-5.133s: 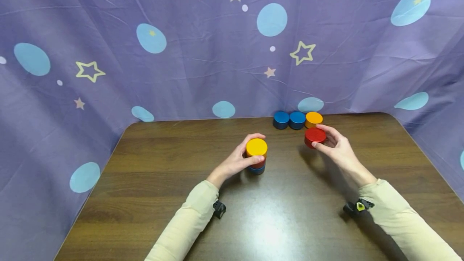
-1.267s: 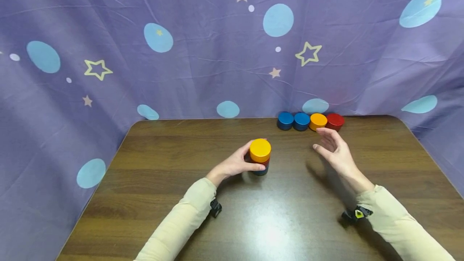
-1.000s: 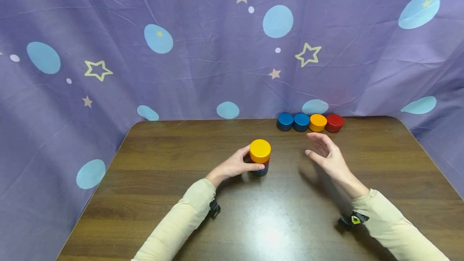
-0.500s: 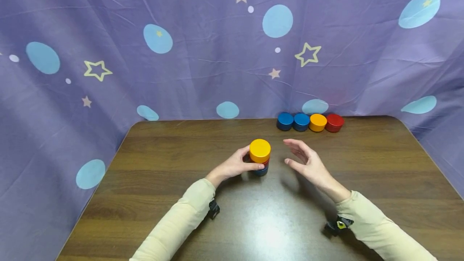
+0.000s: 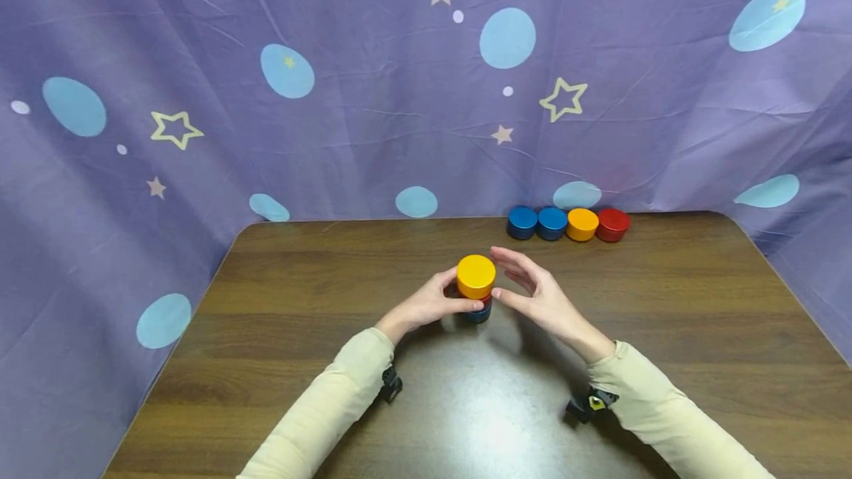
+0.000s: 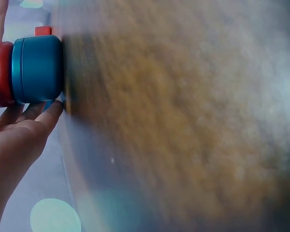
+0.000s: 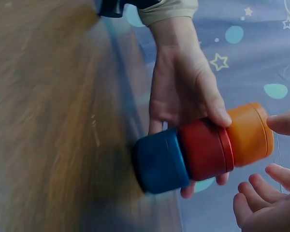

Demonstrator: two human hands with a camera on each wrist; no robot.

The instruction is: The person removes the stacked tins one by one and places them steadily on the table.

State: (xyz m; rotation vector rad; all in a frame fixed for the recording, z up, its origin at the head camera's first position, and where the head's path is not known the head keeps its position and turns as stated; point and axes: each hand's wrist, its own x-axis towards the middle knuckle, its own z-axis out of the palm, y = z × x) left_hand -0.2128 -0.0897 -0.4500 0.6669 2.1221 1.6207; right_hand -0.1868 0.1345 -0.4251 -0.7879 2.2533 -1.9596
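Three round lidded tins stand stacked on the table: a blue tin (image 7: pixel 159 162) lowest, a red tin (image 7: pixel 205 150) in the middle, a yellow tin (image 5: pixel 475 272) on top. My left hand (image 5: pixel 429 304) holds the stack from the left, thumb in front and fingers behind. In the right wrist view its thumb (image 7: pixel 217 108) lies near the seam between red and yellow. Right of the top tin, my right hand (image 5: pixel 542 305) has its thumb and fingers spread; whether the thumb touches the yellow tin cannot be told.
At the table's back edge stands a row of tins: a blue tin (image 5: pixel 522 224), another blue tin (image 5: pixel 552 224), a yellow tin (image 5: pixel 582 225) and a red tin (image 5: pixel 613 225). Behind the wooden table (image 5: pixel 299 265) hangs a purple patterned curtain (image 5: pixel 373 80).
My right hand earlier held the red tin, which now stands at the row's right end. That hand has moved left to the stack. My left hand has stayed on the stack, its thumb slightly lower.
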